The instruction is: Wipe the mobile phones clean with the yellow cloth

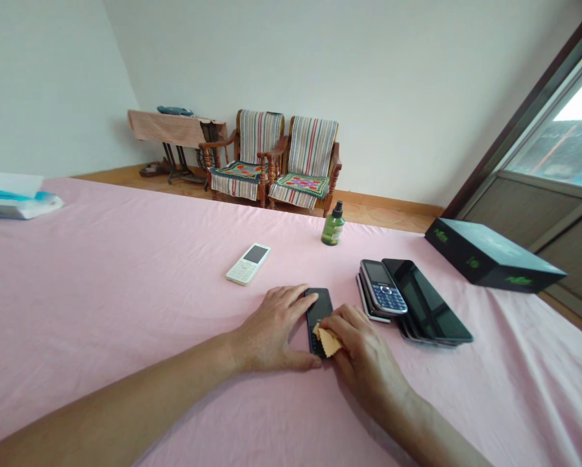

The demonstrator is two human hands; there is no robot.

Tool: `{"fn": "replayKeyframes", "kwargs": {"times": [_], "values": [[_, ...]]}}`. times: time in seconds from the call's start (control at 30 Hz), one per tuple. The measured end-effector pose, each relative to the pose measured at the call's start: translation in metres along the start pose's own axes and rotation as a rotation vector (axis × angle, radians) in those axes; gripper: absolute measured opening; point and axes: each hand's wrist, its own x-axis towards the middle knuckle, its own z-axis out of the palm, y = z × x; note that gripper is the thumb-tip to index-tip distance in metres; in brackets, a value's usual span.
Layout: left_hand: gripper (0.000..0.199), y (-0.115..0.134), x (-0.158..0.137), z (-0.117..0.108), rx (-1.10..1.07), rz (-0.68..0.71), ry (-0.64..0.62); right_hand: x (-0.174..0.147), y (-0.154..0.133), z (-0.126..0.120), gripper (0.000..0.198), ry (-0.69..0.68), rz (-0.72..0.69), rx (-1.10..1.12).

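A dark mobile phone point(322, 305) lies flat on the pink cloth in front of me. My left hand point(276, 327) braces it, fingertips at its upper left edge and thumb by its lower end. In the fingers of my right hand point(361, 344) is a folded yellow wiping cloth point(329, 344), pressed against the lower part of the phone. The phone's right edge is partly hidden by that hand. A white keypad phone point(249, 264) rests beyond my left hand. To the right, a blue keypad phone point(383, 287) tops a small stack.
Beside that stack is a pile of large black phones point(427, 301). A green spray bottle point(333, 225) stands farther back, and a black box point(490, 253) at the right. A white and blue packet point(15, 194) lies far left on the pink tablecloth point(125, 279). Two chairs point(300, 162) stand beyond.
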Motion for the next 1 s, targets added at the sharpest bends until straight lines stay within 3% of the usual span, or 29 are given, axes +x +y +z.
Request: {"fn": "replayKeyframes", "kwargs": {"times": [0.63,0.87,1.0], "values": [[0.096,0.001,0.001,-0.002,0.020,-0.015,-0.025,0.000,0.010,-0.008,0.028,0.005,0.067,0.028],[0.098,0.001,0.000,-0.001,0.014,-0.014,-0.032,-0.001,0.002,-0.006,0.030,-0.026,-0.024,0.121],[0.098,0.002,0.000,-0.002,0.012,-0.032,-0.047,-0.002,0.002,-0.013,0.028,-0.035,-0.005,0.130]]}}
